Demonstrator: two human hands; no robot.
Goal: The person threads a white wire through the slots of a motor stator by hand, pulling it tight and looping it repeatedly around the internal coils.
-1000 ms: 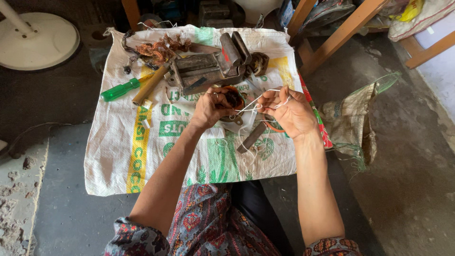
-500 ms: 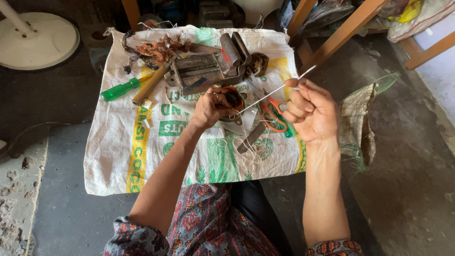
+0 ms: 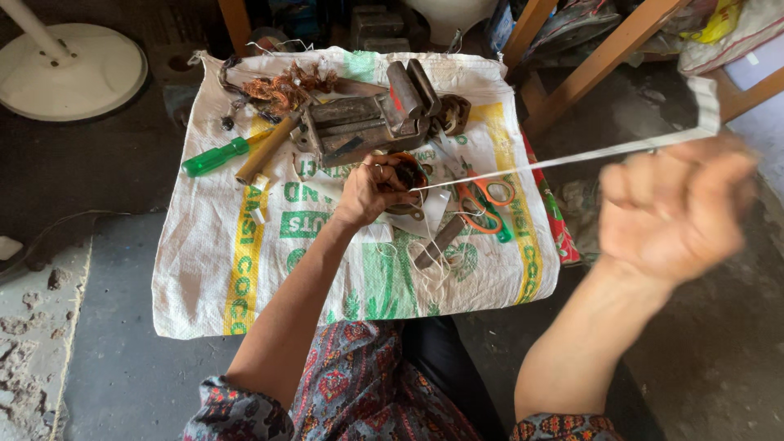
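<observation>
Head view, person seated on the floor over a woven sack (image 3: 245, 269) spread as a work mat. Your left hand (image 3: 371, 192) grips a small round coil (image 3: 406, 175) of dark, coppery windings near the middle of the sack, fingers closed around its rim. From the coil a white tape (image 3: 572, 155) runs taut, up and to the right, to your right hand (image 3: 665, 216), which is raised well off the sack's right edge. That hand is blurred; the tape ends at its fingertips, so the grip reads as pinched on the tape, though the exact finger placement cannot be told.

Just right of the coil lie orange-handled scissors (image 3: 482, 200); directly behind it sits a grey metal vise (image 3: 371, 118). Left of the vise lie a green-handled screwdriver (image 3: 214, 157) and a wooden-handled tool (image 3: 265, 149), with a tangle of copper wire (image 3: 282, 86) behind them. Loose white thread (image 3: 429, 265) trails in front of the coil.

To do this step well, keep the tape flat and in 1 straight line from the coil, hold tension even, and steady the coil against the sack so it does not turn in your fingers.
</observation>
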